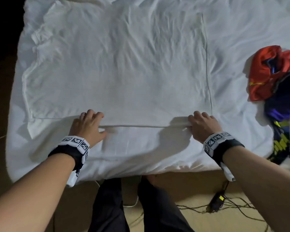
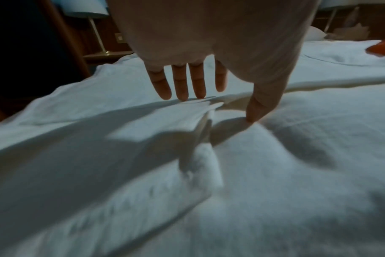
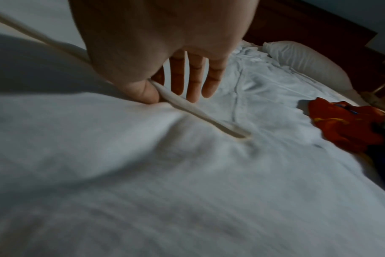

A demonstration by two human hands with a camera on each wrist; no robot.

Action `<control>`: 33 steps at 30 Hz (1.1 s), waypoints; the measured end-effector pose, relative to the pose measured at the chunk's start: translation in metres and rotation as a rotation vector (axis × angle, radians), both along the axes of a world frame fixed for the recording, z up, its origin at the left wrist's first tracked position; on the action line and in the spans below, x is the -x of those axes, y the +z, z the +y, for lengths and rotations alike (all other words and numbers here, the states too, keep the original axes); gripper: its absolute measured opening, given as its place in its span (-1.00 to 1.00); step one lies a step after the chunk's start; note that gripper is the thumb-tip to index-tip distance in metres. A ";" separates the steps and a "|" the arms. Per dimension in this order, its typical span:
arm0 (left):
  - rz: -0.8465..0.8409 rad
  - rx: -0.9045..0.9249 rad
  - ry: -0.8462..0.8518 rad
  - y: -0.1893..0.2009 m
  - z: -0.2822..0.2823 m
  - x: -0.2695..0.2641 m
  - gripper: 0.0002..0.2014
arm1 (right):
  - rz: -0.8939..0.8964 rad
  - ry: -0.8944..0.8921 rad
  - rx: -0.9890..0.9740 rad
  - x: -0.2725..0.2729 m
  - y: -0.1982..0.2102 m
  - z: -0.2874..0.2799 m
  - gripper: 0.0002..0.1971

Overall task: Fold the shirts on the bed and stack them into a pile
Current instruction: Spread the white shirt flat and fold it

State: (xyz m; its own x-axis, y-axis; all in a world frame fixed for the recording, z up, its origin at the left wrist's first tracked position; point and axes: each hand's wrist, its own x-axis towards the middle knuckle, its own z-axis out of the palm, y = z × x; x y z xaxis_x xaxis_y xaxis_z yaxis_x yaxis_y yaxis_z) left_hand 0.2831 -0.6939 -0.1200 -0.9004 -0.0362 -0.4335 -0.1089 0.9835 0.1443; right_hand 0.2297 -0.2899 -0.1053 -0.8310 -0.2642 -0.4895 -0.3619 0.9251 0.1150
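Observation:
A white shirt (image 1: pixel 120 67) lies spread flat on the white bed (image 1: pixel 241 39), its near hem (image 1: pixel 141 126) running between my hands. My left hand (image 1: pixel 95 123) rests at the hem's left end. In the left wrist view its fingers (image 2: pixel 180 87) are straight and touch the cloth, and the thumb presses the sheet beside the hem (image 2: pixel 200 111). My right hand (image 1: pixel 192 122) is at the hem's right end. In the right wrist view the right hand (image 3: pixel 158 88) pinches the raised hem (image 3: pixel 187 104) between thumb and forefinger, with the other fingers straight.
A crumpled heap of red and dark blue garments (image 1: pixel 273 72) (image 3: pixel 345 121) lies at the bed's right side. A pillow (image 3: pixel 308 66) sits at the far end. The bed's near edge (image 1: pixel 141 171) is against my legs. Cables and a black adapter (image 1: pixel 216 200) lie on the floor.

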 end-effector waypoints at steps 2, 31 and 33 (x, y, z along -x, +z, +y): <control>-0.058 0.064 -0.028 -0.003 0.003 0.003 -0.56 | -0.048 -0.040 -0.057 0.004 0.005 0.023 -0.78; -0.167 -0.269 0.004 0.038 -0.056 0.090 -0.84 | -0.137 -0.244 -0.030 0.052 0.034 -0.001 -0.84; -0.156 -0.309 0.031 0.044 -0.061 0.113 -0.84 | -0.102 -0.306 0.011 0.068 0.037 0.001 -0.85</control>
State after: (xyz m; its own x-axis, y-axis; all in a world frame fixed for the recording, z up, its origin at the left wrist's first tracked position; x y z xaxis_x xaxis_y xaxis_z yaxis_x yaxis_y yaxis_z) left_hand 0.1701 -0.7553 -0.0758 -0.8229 0.0919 -0.5608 -0.1827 0.8916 0.4142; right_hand 0.1621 -0.2893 -0.0678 -0.8193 -0.0154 -0.5731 -0.0759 0.9937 0.0819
